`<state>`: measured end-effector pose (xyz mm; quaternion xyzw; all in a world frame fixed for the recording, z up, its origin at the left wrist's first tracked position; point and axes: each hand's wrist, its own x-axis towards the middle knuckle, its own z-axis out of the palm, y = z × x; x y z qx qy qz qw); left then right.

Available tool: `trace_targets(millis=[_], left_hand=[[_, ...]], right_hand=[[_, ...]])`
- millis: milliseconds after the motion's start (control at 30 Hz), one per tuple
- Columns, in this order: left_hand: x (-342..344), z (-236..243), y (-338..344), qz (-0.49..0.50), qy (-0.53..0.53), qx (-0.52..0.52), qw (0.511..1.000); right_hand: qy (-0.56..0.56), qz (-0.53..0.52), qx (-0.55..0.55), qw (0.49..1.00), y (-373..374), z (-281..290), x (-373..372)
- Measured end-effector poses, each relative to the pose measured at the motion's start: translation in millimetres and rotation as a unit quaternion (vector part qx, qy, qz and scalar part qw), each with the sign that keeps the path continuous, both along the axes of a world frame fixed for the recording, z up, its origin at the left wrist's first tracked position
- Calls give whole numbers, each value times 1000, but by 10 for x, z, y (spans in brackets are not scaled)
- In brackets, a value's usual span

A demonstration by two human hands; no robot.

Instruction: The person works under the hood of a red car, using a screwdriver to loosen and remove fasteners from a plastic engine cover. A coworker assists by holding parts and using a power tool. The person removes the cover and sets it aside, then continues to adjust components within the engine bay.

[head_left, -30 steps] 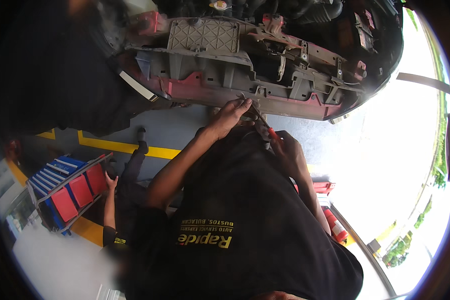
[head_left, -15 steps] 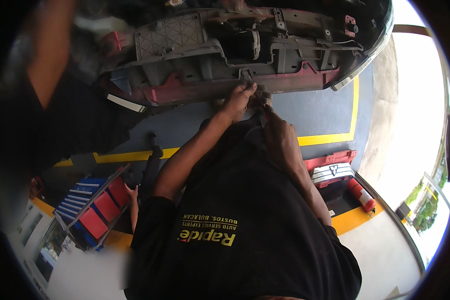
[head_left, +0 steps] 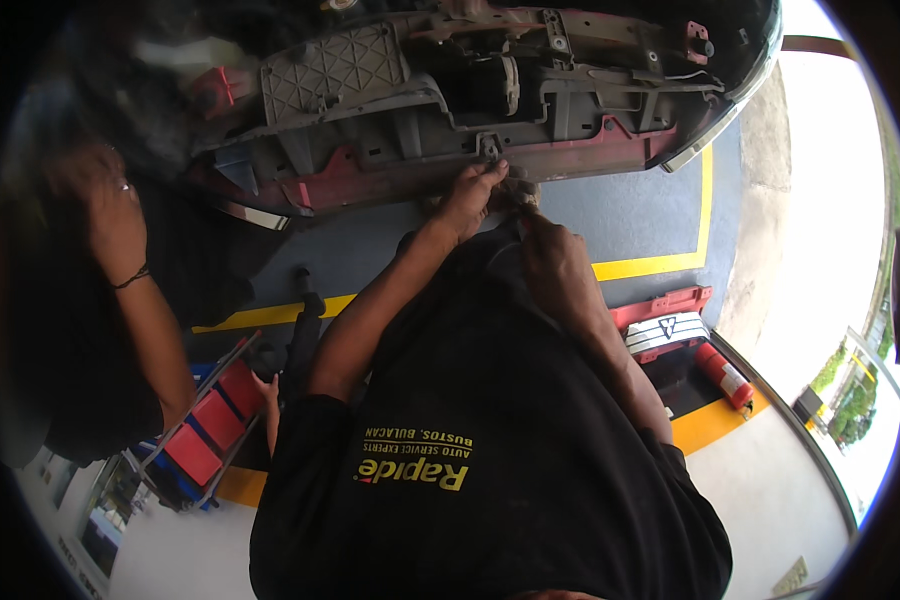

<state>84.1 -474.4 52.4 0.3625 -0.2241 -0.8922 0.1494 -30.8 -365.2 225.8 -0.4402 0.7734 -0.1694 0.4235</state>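
Note:
Ahead of me is the exposed front end of a car, with a dark, dusty lower panel backed by a reddish body bar. My left hand is closed in a pinch at the panel's lower edge, just under a small metal bracket. What its fingers hold is too small to make out. Lower and to the right, my right hand is wrapped round a thin tool, mostly hidden by the fingers, that points up toward the left hand. My shoes show partly behind the hands.
A co-worker's hand with a dark wristband is close on the left. Behind that person stands a red and blue tool cart, with another person's hand beside it. A fire extinguisher and a red car part lie on the right.
The co-worker's arm on the left has come down from the car and now covers part of the tool cart. My hands stay in nearly the same place, shifting only slightly.

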Motion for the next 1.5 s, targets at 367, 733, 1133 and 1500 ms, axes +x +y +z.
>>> trace_targets(millis=[367, 733, 1133, 1500], left_hand=[[39, -55, -184, -25, -14, -30, 999], [36, -36, -110, -17, -5, -34, 999], [8, -53, -174, -12, 6, -1, 1000], [-15, -41, -153, -39, -70, -51, 995]], right_hand=[[0, -6, -12, 1000, -56, -106, 13], [3, -33, 20, 999, -55, 26, -25], [98, 113, 101, 984, -482, 244, -192], [58, 3, 88, 994, -43, -131, -90]])
